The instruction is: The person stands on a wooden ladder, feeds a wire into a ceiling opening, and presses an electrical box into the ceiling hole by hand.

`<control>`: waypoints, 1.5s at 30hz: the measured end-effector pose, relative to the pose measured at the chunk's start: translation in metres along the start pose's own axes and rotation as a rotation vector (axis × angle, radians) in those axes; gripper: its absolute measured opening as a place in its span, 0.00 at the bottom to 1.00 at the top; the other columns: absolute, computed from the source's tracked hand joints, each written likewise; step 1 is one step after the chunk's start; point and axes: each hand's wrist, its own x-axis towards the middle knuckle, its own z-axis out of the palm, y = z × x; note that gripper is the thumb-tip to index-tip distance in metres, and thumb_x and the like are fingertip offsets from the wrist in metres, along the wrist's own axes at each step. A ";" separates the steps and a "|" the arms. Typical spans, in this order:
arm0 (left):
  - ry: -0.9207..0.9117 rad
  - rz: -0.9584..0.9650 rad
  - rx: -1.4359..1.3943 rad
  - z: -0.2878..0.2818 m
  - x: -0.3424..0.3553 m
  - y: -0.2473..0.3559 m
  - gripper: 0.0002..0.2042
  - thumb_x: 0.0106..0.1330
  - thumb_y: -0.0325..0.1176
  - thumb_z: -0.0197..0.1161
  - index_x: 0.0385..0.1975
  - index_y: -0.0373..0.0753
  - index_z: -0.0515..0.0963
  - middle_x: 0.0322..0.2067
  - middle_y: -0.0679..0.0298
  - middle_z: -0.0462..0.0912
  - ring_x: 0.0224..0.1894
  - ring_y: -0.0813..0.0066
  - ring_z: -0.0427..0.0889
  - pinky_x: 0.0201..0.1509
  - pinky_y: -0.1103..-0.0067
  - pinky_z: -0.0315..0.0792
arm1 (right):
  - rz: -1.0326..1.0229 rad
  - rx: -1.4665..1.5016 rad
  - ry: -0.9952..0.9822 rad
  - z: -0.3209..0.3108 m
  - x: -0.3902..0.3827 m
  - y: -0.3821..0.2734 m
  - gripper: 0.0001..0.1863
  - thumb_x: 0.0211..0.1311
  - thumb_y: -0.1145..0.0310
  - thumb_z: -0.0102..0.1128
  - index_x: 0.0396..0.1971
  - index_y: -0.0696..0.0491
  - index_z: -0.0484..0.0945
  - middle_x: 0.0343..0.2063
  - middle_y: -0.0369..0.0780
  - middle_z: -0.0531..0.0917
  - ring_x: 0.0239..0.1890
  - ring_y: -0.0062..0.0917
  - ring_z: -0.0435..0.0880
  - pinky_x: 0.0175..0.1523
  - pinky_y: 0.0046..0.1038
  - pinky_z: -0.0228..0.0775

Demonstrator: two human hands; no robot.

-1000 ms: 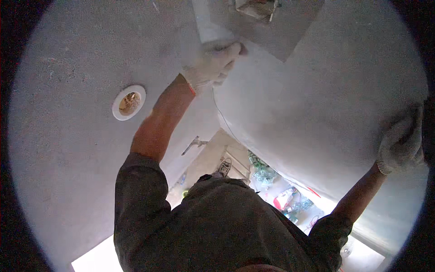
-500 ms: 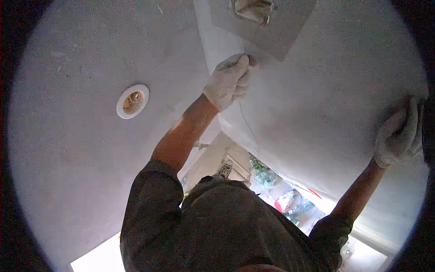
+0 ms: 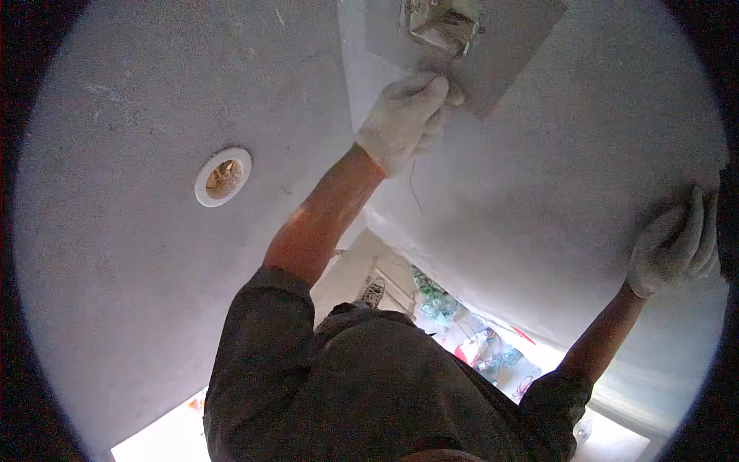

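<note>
My left hand [image 3: 408, 119], in a pale knitted work glove, is raised to the corner where two plastered grey surfaces meet. Its fingers are pinched closed. Below them hangs a thin wire [image 3: 416, 189], bent partway along and seemingly held in the pinch. Just above the hand is a darker grey rectangular patch [image 3: 500, 65] with a recessed box [image 3: 443, 27] in it. Far to the right, my right hand [image 3: 670, 242], gloved alike, has its fingers stretched out and the thumb side turned to the surface. Something dark at the picture's edge lies beside its fingertips; whether they touch cannot be made out.
A round hole with a white ring [image 3: 223, 177] sits in the left surface. Down on the floor are my shoe [image 3: 373, 293], green plastic wrapping [image 3: 436, 300], a red and white item [image 3: 471, 350] and loose clutter. Bright light enters along the lower edges.
My left hand has shifted slightly up and right against the picture, nearer the patch. The hanging wire shows shorter. My right hand sits a little lower and the whole view has shifted slightly.
</note>
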 end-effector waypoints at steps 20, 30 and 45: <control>-0.203 -0.063 -0.011 -0.013 0.013 0.024 0.17 0.70 0.50 0.54 0.39 0.41 0.75 0.16 0.78 0.61 0.15 0.87 0.54 0.16 0.85 0.48 | 0.009 0.060 -0.029 -0.003 0.003 -0.005 0.12 0.65 0.69 0.55 0.45 0.57 0.80 0.50 0.47 0.81 0.51 0.39 0.79 0.55 0.38 0.69; 0.111 -0.057 0.205 0.006 -0.012 -0.007 0.16 0.72 0.47 0.52 0.38 0.41 0.79 0.17 0.76 0.65 0.16 0.88 0.59 0.17 0.86 0.52 | -0.012 0.073 0.000 -0.003 0.001 0.003 0.13 0.65 0.67 0.56 0.46 0.56 0.80 0.48 0.44 0.82 0.49 0.35 0.81 0.53 0.36 0.69; 0.459 0.732 1.071 -0.020 -0.003 -0.006 0.13 0.71 0.40 0.52 0.48 0.40 0.73 0.26 0.55 0.79 0.27 0.59 0.79 0.30 0.69 0.73 | 0.003 0.019 -0.027 -0.002 -0.016 0.013 0.13 0.65 0.65 0.57 0.46 0.52 0.82 0.43 0.37 0.85 0.44 0.30 0.82 0.49 0.32 0.69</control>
